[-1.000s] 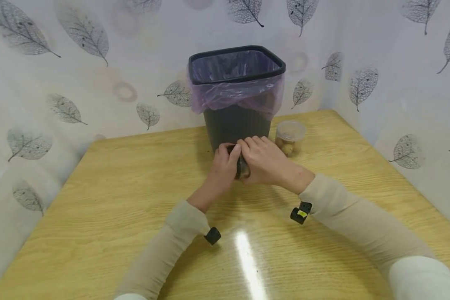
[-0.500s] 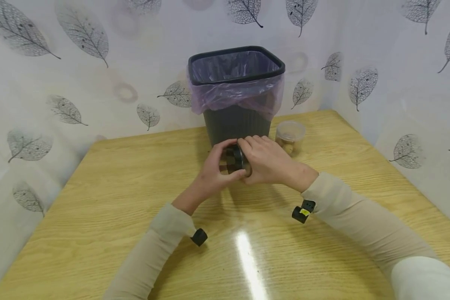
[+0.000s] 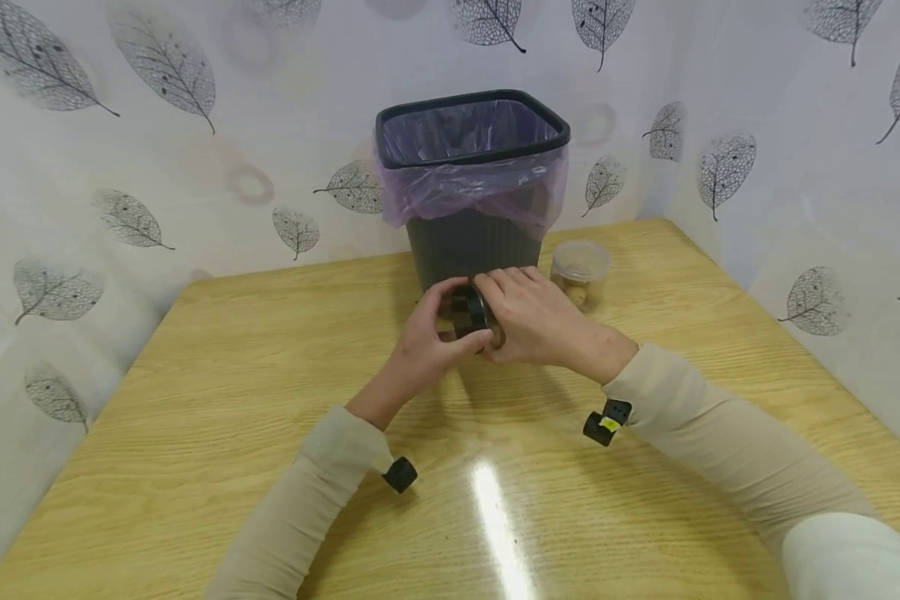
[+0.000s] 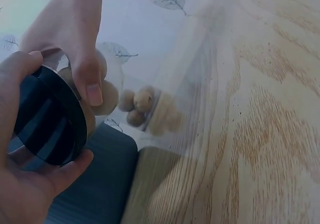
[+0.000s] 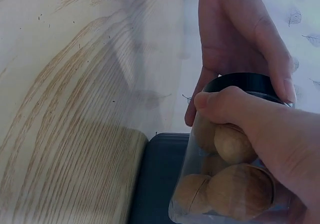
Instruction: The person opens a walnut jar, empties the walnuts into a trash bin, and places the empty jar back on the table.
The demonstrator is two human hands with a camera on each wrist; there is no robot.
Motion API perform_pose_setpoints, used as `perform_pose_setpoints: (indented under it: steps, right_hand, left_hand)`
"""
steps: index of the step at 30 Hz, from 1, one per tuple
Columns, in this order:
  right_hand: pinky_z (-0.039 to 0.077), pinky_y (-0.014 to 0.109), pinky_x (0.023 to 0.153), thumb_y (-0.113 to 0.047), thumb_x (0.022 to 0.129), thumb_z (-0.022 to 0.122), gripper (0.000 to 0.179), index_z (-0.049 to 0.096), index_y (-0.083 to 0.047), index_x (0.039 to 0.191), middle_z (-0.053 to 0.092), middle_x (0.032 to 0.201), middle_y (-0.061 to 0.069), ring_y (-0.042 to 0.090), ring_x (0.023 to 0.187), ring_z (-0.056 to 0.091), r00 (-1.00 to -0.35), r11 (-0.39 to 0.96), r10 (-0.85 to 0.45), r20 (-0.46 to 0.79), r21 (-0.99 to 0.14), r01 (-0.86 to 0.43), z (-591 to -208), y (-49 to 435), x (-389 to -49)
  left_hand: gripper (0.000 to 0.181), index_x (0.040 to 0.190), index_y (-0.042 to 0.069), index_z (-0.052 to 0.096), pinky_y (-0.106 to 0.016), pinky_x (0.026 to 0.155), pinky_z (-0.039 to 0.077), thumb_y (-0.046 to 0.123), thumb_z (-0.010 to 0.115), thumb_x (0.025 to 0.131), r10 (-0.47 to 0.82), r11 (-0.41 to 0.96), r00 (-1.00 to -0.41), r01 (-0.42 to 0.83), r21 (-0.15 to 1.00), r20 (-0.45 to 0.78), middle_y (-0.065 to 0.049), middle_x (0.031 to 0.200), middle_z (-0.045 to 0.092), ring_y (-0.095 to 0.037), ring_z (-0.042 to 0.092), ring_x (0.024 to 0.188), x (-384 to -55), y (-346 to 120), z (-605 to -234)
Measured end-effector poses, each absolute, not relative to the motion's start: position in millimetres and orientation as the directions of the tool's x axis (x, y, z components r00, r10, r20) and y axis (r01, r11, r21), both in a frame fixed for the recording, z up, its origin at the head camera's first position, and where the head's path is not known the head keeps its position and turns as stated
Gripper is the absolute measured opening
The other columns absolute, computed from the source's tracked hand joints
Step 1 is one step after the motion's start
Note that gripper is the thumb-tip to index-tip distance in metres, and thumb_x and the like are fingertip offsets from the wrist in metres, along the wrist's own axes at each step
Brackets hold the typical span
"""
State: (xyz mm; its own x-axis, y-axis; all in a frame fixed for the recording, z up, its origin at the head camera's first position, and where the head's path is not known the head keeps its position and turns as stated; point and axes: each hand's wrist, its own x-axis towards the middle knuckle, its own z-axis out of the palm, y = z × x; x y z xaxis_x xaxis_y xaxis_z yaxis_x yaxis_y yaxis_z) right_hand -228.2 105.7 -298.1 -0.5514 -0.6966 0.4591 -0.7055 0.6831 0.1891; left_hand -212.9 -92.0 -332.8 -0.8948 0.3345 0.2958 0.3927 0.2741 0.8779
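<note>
A clear jar [image 5: 176, 209] with round brown nuts [image 5: 240, 190] inside lies tilted on its side between the hands, low in front of the bin. My right hand [image 3: 534, 321] grips the jar's body, its thumb across the wall near the neck in the right wrist view. My left hand [image 3: 418, 343] has its fingers and thumb spread round the rim of the black lid [image 4: 49, 115]. That lid sits on the jar's mouth; whether it is loose I cannot tell. In the head view the right hand hides most of the jar.
A black bin [image 3: 468, 246] with a purple liner [image 3: 472, 187] stands right behind the hands. To its right is a second clear container [image 3: 581, 271] of round brown nuts. The wooden table [image 3: 255, 400] meets leaf-patterned walls [image 3: 270, 125] behind and on both sides.
The left hand has shifted its hold: its thumb has dropped from the lid's top to its near lower edge, and the wrist has swung left. The right hand has hardly moved.
</note>
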Motion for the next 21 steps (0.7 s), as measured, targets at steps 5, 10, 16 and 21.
perform_pose_setpoints:
  steps: [5,10,16,21]
  right_hand:
    - [0.051,0.048,0.089,-0.049,0.063,0.086,0.087,0.054,0.000,0.127,0.065,0.116,0.017,0.036,0.105,0.063,-0.555,0.678,-0.706,0.441,0.194,-0.709,-297.7,105.5,-227.5]
    - [0.050,0.049,0.094,-0.048,0.059,0.090,0.092,0.053,0.002,0.128,0.064,0.119,0.018,0.036,0.110,0.062,-0.530,0.660,-0.721,0.446,0.211,-0.721,-298.1,103.6,-227.7]
    - [0.050,0.049,0.095,-0.048,0.060,0.090,0.093,0.052,0.002,0.130,0.064,0.121,0.019,0.036,0.111,0.061,-0.541,0.665,-0.718,0.439,0.200,-0.720,-297.7,104.2,-227.3]
    - [0.050,0.050,0.095,-0.048,0.061,0.088,0.093,0.051,0.002,0.131,0.064,0.120,0.019,0.037,0.110,0.061,-0.559,0.679,-0.705,0.438,0.189,-0.709,-296.2,105.3,-227.5]
  left_hand:
    - [0.067,0.144,0.019,0.041,-0.042,0.094,0.056,0.034,0.074,0.088,0.306,0.293,-0.918,0.343,0.893,0.252,-0.005,0.130,0.053,-0.023,0.055,0.118,-214.4,-91.0,-332.6]
    - [0.062,0.139,0.014,0.045,-0.042,0.101,0.053,0.040,0.072,0.089,0.260,0.319,-0.943,0.287,0.903,0.208,-0.007,0.127,0.055,-0.025,0.056,0.118,-215.9,-91.8,-331.1]
    - [0.070,0.146,0.012,0.041,-0.043,0.098,0.054,0.036,0.074,0.088,0.291,0.323,-0.934,0.298,0.898,0.205,-0.008,0.133,0.054,-0.025,0.054,0.121,-216.6,-94.6,-330.5]
    - [0.090,0.154,0.015,0.028,-0.045,0.091,0.058,0.018,0.081,0.082,0.386,0.242,-0.874,0.406,0.881,0.296,-0.010,0.142,0.046,-0.031,0.056,0.120,-217.2,-97.1,-334.5]
